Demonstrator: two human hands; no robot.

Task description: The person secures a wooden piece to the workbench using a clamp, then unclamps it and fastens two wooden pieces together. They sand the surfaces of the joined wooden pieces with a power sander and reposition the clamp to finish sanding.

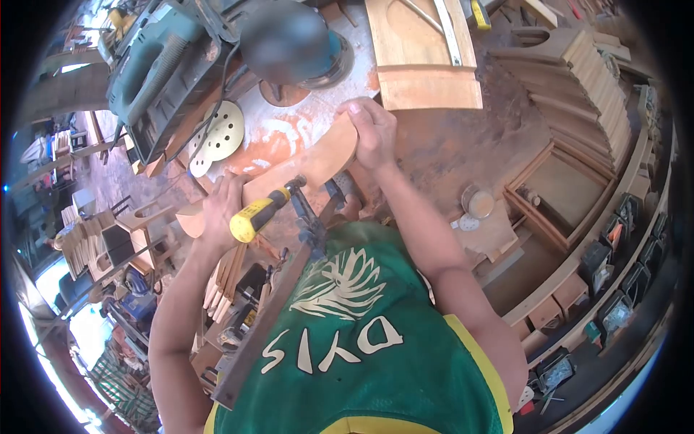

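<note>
A curved wooden piece (pixel 312 160) stretches between my hands over the dusty bench. My left hand (pixel 223 206) is closed around its left part, where a pointed end shows past the wrist. At the upper right end, my right hand (pixel 372 134) grips it with the thumb along the edge. A bar clamp with a yellow and black handle (pixel 254 215) stands in front of the piece and overlaps it in this view. The clamp's long bar runs down across my green shirt (pixel 329 362).
Past my left hand lie pale sanding discs (pixel 220 134) with holes and a teal power tool (pixel 155 69). Flat wooden boards (pixel 426 87) are at the top. To the right are stacked wooden parts (pixel 578 94), a wooden frame (pixel 557 192) and a round jar (pixel 477 201).
</note>
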